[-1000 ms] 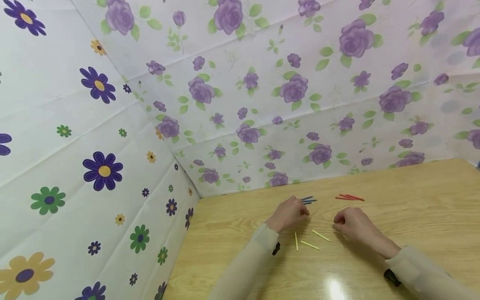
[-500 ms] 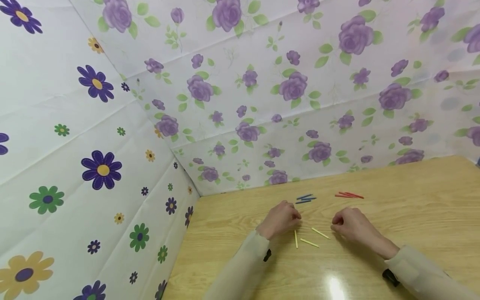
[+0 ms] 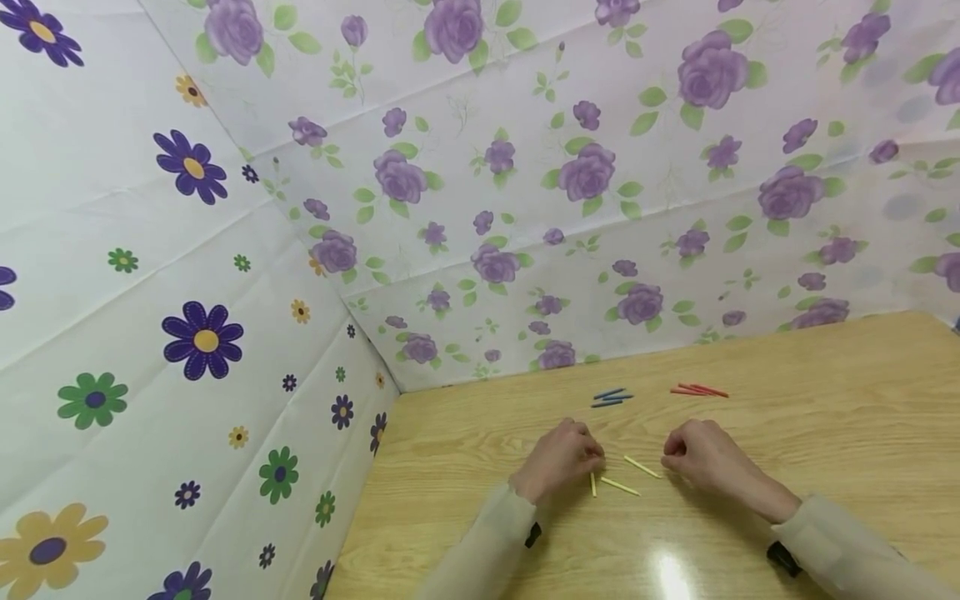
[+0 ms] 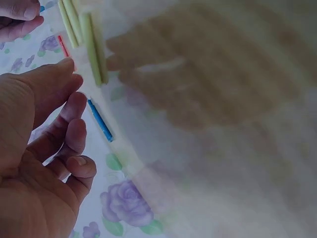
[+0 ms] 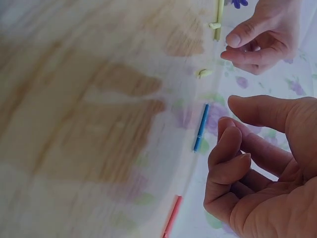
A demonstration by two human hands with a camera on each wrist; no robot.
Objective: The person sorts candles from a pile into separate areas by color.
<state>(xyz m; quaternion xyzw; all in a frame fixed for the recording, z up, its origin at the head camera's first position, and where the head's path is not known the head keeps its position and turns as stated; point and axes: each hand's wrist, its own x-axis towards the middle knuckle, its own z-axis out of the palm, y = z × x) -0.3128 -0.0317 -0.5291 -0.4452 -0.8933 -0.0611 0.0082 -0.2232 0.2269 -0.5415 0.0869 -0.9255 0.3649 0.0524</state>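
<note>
Three thin yellow sticks lie apart on the table; the upright-lying one is partly covered by my left hand, and the lower slanting one lies just right of it. In the left wrist view my left thumb and fingers are loosely bent with nothing between them, close to a yellow stick. Whether they touch it I cannot tell. My right hand hovers by the end of the third yellow stick. The right wrist view shows a gap between thumb and forefinger, the other fingers curled, nothing held.
Behind the hands, a small group of blue sticks lies on the wooden table. Several red sticks lie together to their right. Flower-patterned sheets rise along the table's back and left sides.
My left hand has drawn back from beside the blue sticks, then lowered toward the nearest yellow stick, covering its far end. The right hand has stayed almost still. The sticks lie unchanged.
</note>
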